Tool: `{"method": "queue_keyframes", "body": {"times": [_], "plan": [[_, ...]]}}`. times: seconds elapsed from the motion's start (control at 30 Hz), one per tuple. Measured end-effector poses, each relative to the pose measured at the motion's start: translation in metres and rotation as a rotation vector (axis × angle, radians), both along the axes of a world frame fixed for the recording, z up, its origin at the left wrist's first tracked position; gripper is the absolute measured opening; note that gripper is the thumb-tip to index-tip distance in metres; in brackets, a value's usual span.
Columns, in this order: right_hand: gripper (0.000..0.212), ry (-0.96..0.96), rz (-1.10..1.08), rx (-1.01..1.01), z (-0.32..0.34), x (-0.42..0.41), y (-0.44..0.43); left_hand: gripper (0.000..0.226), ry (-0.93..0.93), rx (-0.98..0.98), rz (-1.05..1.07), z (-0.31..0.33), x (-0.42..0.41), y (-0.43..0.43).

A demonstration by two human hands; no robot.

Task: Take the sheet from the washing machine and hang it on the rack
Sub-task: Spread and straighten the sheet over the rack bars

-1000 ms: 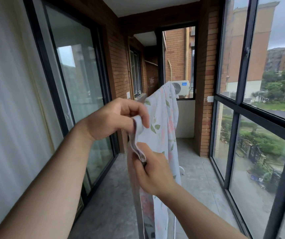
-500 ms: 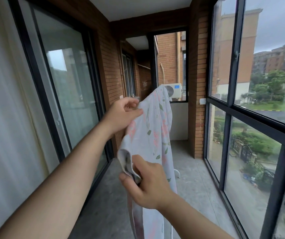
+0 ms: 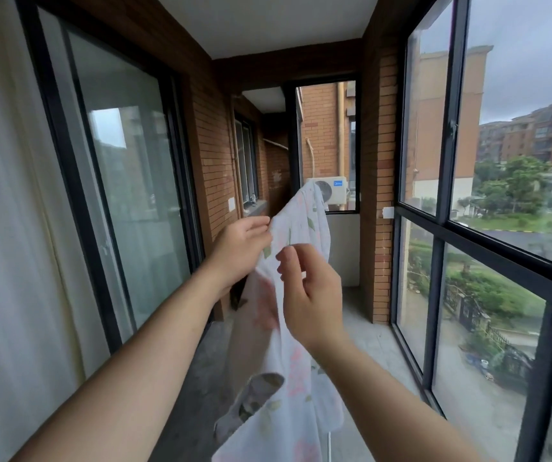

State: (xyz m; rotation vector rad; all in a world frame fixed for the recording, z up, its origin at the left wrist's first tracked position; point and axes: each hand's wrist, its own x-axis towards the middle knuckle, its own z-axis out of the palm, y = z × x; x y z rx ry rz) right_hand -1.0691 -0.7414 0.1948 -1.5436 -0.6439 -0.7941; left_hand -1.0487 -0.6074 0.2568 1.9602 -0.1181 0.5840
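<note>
White floral sheet point(image 3: 301, 228) is hanging down the middle of the balcony, peaking at twelve o'clock in front of the air conditioner unit point(image 3: 333, 191) and trailing off toward six o'clock. Left hand point(image 3: 239, 250), at nine o'clock of the cloth, is pinching its edge. Right hand point(image 3: 313, 298), at three o'clock, is curling its fingers against the fold; whether it is actually gripping, I cannot tell

Left hand point(image 3: 237, 251) and right hand point(image 3: 311, 301) pinch the edge of the floral sheet point(image 3: 301, 225).
</note>
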Motion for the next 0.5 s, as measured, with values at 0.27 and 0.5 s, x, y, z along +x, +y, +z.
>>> {"method": "queue_keyframes", "body": {"times": [0.27,0.5], "plan": [[0.032,0.301,-0.105,-0.198,0.045,0.052,0.023,0.029,0.020,-0.141,0.013,0.013,0.020,0.017],[0.033,0.359,-0.162,-0.372,0.069,0.073,0.036,0.030,0.034,-0.093,-0.017,0.010,0.055,0.039]]}}
